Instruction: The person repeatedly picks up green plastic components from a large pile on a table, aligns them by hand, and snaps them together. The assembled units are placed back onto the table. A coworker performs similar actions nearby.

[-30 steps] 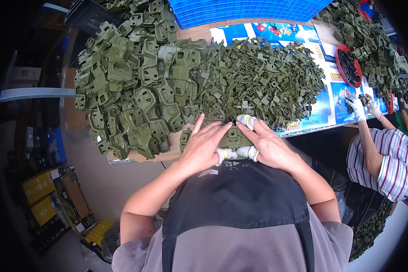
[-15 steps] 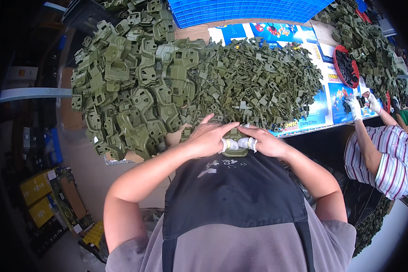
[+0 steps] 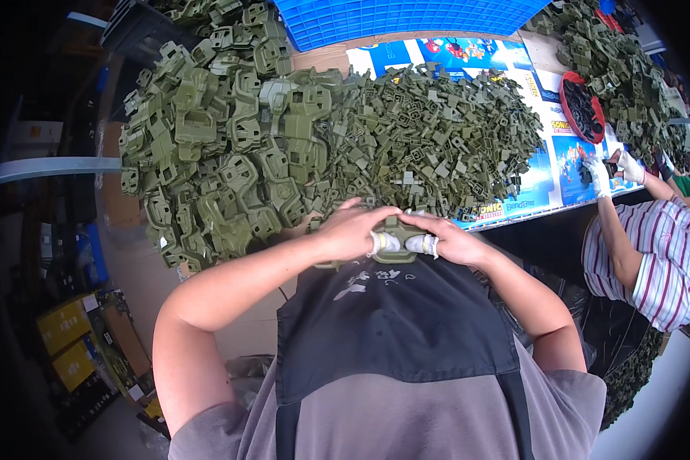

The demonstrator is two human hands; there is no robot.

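An olive-green molded plastic part (image 3: 395,254) lies at the table's near edge, against my dark apron. My left hand (image 3: 351,233) grips its left side and my right hand (image 3: 454,241) its right side. Both thumbs, in white finger covers, press on it and point toward each other. My index fingers reach over its far side and nearly meet. Just beyond my hands spreads a heap of small olive-green plastic pieces (image 3: 437,146). Larger molded olive-green shells (image 3: 199,126) are piled to the left. Whether a small piece sits under my thumbs is hidden.
A blue plastic crate (image 3: 414,21) stands at the far edge. Printed blue and white sheets (image 3: 540,180) cover part of the table. To the right, a co-worker in a striped shirt (image 3: 644,261) handles a dark piece with gloved hands, near a red bowl of black parts (image 3: 581,107).
My left elbow has swung outward to the left. The green part has tilted or shifted slightly between my hands, with more of it showing between the thumbs.
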